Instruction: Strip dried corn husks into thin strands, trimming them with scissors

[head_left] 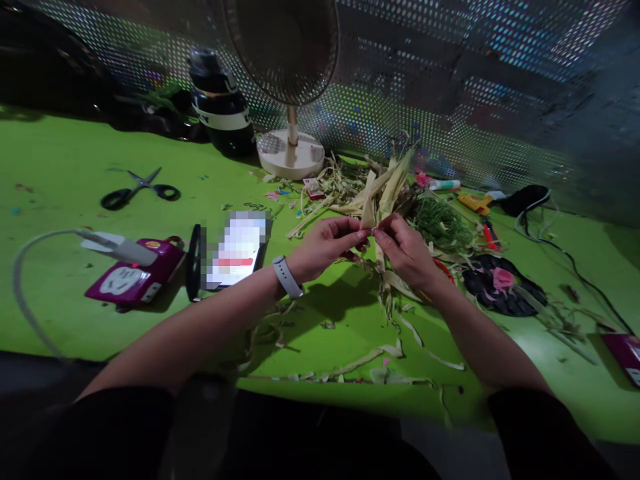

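Both my hands meet above the green table (60,180), pinching pale dried husk strips (369,203) that stand up between them. My left hand (327,245), with a grey watch on its wrist, closes its fingertips on the strip from the left. My right hand (406,250) grips the same bundle from the right, with more long husk strips (393,183) fanning up behind it. Loose husk scraps (400,347) lie on the table under my wrists.
Black scissors (140,189) lie at the left. A purple power strip (133,277) with a white plug and a phone on a stand (235,250) sit near my left arm. A fan base (290,155), a dark bottle (220,107), a green fibre pile (440,223), a glue gun (475,203) and black fabric (500,283) lie behind and right.
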`<state>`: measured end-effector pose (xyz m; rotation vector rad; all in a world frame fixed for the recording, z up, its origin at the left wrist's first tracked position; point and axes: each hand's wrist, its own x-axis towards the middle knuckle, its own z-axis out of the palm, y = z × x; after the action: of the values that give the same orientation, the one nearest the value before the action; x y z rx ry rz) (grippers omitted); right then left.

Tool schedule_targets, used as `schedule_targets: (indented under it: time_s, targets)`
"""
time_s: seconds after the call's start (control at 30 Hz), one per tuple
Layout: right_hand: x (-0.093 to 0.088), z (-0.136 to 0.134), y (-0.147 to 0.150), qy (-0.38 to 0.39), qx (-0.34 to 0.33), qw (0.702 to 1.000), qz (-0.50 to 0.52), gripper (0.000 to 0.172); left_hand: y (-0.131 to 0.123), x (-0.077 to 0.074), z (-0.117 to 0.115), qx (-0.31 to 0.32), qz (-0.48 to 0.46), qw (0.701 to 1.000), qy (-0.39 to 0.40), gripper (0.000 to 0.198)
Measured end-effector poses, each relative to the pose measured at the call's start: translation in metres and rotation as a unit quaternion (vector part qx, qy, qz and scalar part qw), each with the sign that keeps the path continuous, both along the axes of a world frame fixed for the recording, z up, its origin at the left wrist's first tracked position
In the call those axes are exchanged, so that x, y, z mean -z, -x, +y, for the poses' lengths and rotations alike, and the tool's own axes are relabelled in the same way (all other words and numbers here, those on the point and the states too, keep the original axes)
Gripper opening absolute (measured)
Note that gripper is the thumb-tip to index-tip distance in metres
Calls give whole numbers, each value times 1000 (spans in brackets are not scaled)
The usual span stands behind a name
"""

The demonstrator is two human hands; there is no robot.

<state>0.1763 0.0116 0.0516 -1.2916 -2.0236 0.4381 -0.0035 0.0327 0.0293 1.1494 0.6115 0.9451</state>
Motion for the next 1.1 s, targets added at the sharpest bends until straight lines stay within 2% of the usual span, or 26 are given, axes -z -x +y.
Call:
schedule_targets:
  time_s: [0.13, 0.23, 0.37, 0.53, 0.63, 0.73, 0.8, 0.87, 1.1]
  targets:
    - [2, 0, 0, -4, 6, 1000, -30, 14, 0, 0, 0, 4, 41, 997, -66, 16]
    - [5, -1, 2, -10, 16, 1000, -15, 12, -2, 1, -1, -13, 60, 991, -118, 14]
    - [10, -2, 8, 20, 44, 997, 66, 11, -5, 5, -2, -37, 98, 980, -167, 15]
    - [13, -3, 12, 129, 30, 971, 198, 20, -6, 8, -4, -88, 143, 960, -224, 15]
    - [11, -2, 10, 165, 20, 963, 214, 22, -5, 7, -2, -74, 113, 975, -175, 15]
    - [10, -2, 7, 113, 29, 981, 157, 20, -4, 4, 0, -34, 55, 993, -100, 15]
    - [11, -1, 4, 82, 25, 989, 117, 22, -3, 2, 0, -15, 35, 996, -77, 15]
    - [12, -1, 3, 82, 15, 991, 104, 26, -2, 0, 0, -3, 25, 998, -64, 16]
    - [13, 0, 5, 191, -18, 964, 187, 26, 0, 0, 1, 20, 20, 999, -30, 17]
